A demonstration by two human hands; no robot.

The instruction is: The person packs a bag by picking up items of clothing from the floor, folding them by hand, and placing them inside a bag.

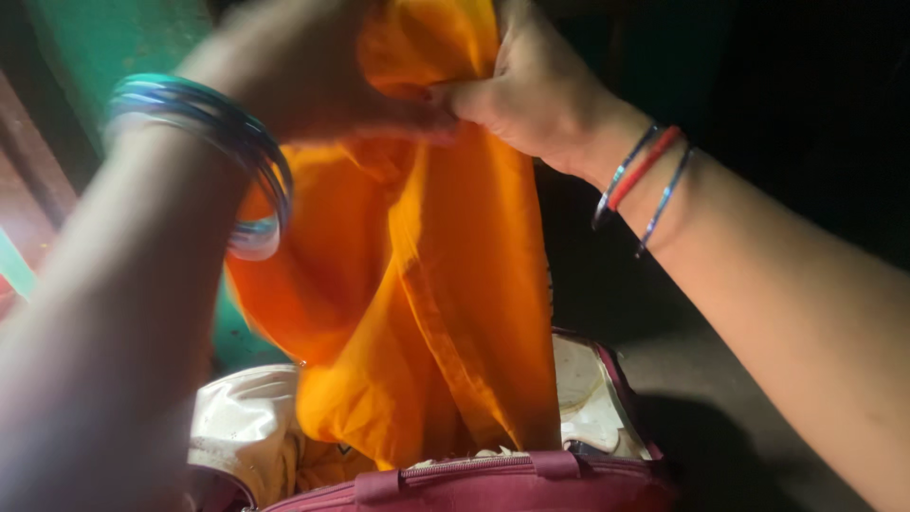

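Note:
An orange cloth hangs down in the middle of the head view, its lower end reaching into an open maroon bag at the bottom edge. My left hand, blurred, with blue bangles at the wrist, grips the cloth near its top. My right hand, wearing thin red and blue bangles, pinches the same cloth beside it. Both hands hold the cloth up above the bag.
The bag shows a pale cream lining and a zip along its near rim. A green surface stands at the upper left. The right side and background are dark, with a dim floor.

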